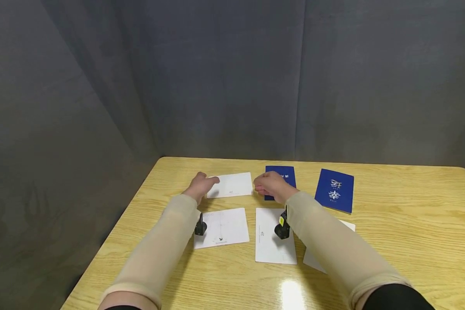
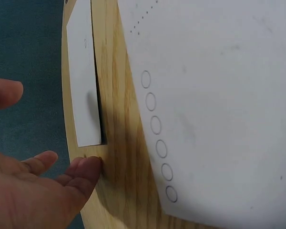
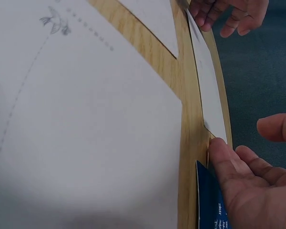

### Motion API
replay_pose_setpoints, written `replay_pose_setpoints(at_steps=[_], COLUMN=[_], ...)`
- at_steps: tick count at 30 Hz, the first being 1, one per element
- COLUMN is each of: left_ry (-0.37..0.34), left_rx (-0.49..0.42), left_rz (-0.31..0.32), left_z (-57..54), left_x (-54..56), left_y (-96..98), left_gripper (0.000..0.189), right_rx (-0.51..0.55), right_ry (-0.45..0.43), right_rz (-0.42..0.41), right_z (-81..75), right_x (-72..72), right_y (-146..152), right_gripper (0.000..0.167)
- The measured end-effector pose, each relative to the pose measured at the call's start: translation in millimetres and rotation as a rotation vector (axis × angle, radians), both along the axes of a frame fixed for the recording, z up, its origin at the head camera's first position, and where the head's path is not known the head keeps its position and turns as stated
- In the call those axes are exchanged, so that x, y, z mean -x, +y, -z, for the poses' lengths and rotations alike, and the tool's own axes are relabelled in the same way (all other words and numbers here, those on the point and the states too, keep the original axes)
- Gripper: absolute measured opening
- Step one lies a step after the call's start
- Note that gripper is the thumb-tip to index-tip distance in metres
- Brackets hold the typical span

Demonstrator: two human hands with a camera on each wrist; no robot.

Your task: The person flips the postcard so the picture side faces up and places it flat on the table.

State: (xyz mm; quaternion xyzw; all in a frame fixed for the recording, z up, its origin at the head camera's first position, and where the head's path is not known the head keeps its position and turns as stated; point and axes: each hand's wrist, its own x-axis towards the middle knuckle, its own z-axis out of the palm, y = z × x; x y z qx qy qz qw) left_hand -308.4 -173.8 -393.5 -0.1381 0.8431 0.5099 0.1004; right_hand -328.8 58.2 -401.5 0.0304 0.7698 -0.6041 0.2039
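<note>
A white card (image 1: 230, 184) lies flat toward the back of the table, between my two hands. My left hand (image 1: 199, 187) is at its left end; in the left wrist view the fingertips (image 2: 91, 167) rest by the card's short edge and the thumb stands well apart. At the card's right end is my right hand (image 1: 274, 186), partly over a blue card (image 1: 280, 172) with white characters. The right wrist view has the right index fingertip (image 3: 218, 143) close by the white card's corner, thumb raised away. Whether it touches the card I cannot tell.
Nearer me lie a white card (image 1: 228, 228) with a small dark bird, another white card (image 1: 269, 245), and a third (image 1: 314, 260) partly under the right forearm. A second blue card (image 1: 334, 189) lies to the right. Behind the wooden table (image 1: 410, 206) hangs a grey curtain (image 1: 224, 86).
</note>
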Motion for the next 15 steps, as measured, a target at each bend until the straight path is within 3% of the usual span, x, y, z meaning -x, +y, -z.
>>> replay_pose_setpoints(at_steps=[9,15], left_ry=[-0.012,0.004], left_rx=[-0.036,-0.091], left_rz=[0.018,-0.015], left_z=[1.0,3.9], left_x=[0.6,-2.6], left_y=[3.8,0.4], left_gripper=[0.077,0.071], right_rx=[0.061,0.115], right_ry=[-0.077,-0.105], right_rz=[0.031,0.023], right_z=[-0.8,-0.3], right_x=[1.1,-0.9], right_y=[-0.8,-1.1], right_gripper=[0.042,0.038])
